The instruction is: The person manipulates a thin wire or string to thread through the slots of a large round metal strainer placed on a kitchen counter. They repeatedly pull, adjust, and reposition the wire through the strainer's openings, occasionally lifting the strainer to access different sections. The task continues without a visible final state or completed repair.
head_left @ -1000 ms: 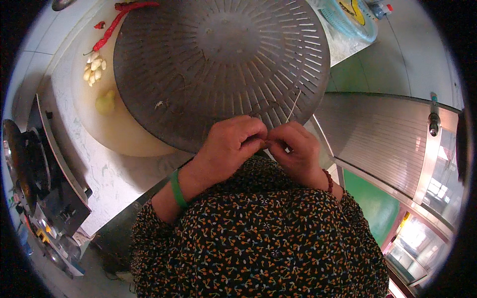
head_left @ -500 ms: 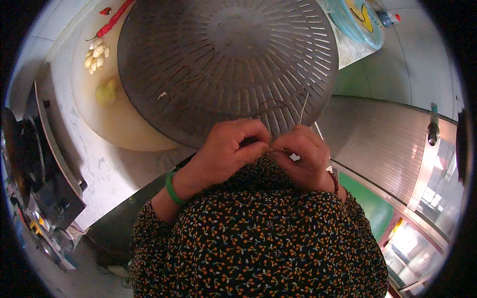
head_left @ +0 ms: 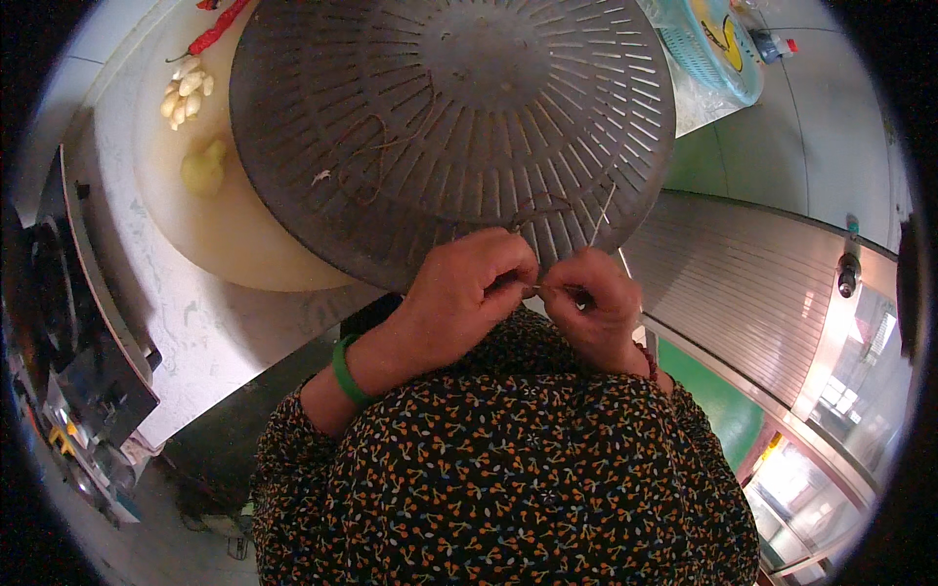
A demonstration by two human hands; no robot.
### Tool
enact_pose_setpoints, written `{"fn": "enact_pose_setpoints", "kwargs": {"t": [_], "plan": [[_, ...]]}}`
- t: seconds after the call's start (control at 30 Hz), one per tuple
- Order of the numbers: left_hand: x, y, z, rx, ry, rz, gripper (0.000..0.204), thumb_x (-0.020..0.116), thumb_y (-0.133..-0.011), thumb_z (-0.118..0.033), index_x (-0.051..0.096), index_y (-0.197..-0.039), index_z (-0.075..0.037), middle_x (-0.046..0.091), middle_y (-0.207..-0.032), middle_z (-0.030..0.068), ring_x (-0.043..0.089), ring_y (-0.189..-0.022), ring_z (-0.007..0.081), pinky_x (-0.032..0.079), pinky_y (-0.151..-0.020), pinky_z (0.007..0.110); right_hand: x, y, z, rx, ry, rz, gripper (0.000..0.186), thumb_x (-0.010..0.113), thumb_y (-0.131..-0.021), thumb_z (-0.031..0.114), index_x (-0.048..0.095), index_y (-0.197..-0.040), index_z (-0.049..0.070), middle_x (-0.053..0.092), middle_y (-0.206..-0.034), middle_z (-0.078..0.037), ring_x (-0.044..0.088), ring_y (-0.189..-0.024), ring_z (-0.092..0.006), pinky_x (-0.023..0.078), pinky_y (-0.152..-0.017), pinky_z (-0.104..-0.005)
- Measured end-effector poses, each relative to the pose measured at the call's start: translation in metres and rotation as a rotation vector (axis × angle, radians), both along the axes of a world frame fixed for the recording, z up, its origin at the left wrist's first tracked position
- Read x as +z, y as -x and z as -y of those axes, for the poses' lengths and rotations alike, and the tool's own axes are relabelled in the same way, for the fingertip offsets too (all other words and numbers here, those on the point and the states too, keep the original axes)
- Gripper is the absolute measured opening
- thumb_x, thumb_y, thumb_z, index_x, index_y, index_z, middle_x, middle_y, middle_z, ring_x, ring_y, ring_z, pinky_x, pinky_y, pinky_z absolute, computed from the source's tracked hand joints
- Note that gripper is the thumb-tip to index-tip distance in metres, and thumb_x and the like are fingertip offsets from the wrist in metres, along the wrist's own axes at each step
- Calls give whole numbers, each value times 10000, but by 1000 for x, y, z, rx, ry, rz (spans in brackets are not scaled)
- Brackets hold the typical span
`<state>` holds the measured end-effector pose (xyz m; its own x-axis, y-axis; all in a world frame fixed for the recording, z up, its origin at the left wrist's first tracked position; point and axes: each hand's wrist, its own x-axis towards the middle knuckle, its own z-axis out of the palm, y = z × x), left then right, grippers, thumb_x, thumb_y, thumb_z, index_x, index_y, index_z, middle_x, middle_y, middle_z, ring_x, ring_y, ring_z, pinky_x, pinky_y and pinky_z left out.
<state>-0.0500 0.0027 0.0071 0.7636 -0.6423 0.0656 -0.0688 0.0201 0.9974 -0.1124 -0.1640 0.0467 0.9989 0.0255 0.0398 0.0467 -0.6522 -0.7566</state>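
Observation:
My left hand, with a green band on its wrist, is closed in a pinch at the near rim of a dark slotted round basket. Close beside it on the right, my right hand is curled closed too, fingertips almost meeting the left's. A thin strand runs between the two pinches; most of it is hidden by the fingers, and its kind cannot be made out. Brown thread-like strands lie across the basket. Just above my right hand rests a thin pale strand.
Left of the basket, a round pale cutting board carries garlic cloves, a piece of ginger and a red chilli. At the far right stands a light blue plastic basket. A ribbed panel is to the right.
My right hand has turned slightly, its fingers more curled. A pale bit that showed under it is now out of sight. The view has shifted a little; both pinches stay close together.

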Motion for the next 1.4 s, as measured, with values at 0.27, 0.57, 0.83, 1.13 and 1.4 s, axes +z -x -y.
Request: {"fn": "enact_pose_setpoints", "kwargs": {"t": [0.27,0.57,0.83,1.13,1.4], "plan": [[14,-17,-29,23,-31,-107,84,602,-723,-7,560,-783,-48,559,-745,66,563,-690,205,440,-613,316,25,-14,14,151,-183,51,92,623,-685,-23,598,-724,56,605,-723,-35,569,-631,-187,443,-583,-305],[5,-12,-38,-398,285,-298,129,675,-704,-18,607,-808,-50,605,-805,64,590,-776,206,466,-706,308,75,-26,-16,384,-996,336,53,655,-732,84,619,-708,53,580,-689,-97,529,-581,-208,413,-469,-344],[15,-10,-17,-201,221,-561,117,564,-841,-116,579,-916,-27,578,-768,43,570,-683,122,450,-593,249,48,-43,12,330,-249,18,64,652,-705,53,603,-736,81,580,-669,-36,556,-583,-212,429,-500,-339],[23,-8,-1,-171,13,-609,93,560,-834,-98,589,-836,-10,555,-714,17,508,-611,58,405,-524,216,23,-28,18,210,-30,-44,177,693,-637,20,605,-775,88,589,-715,-42,568,-641,-236,440,-532,-332],[9,-1,4,-45,8,-350,52,613,-755,-54,577,-769,-18,547,-709,33,498,-633,69,403,-550,231,18,-25,24,264,-39,-78,189,694,-634,6,616,-781,94,593,-720,-35,562,-643,-228,450,-546,-320]]}}
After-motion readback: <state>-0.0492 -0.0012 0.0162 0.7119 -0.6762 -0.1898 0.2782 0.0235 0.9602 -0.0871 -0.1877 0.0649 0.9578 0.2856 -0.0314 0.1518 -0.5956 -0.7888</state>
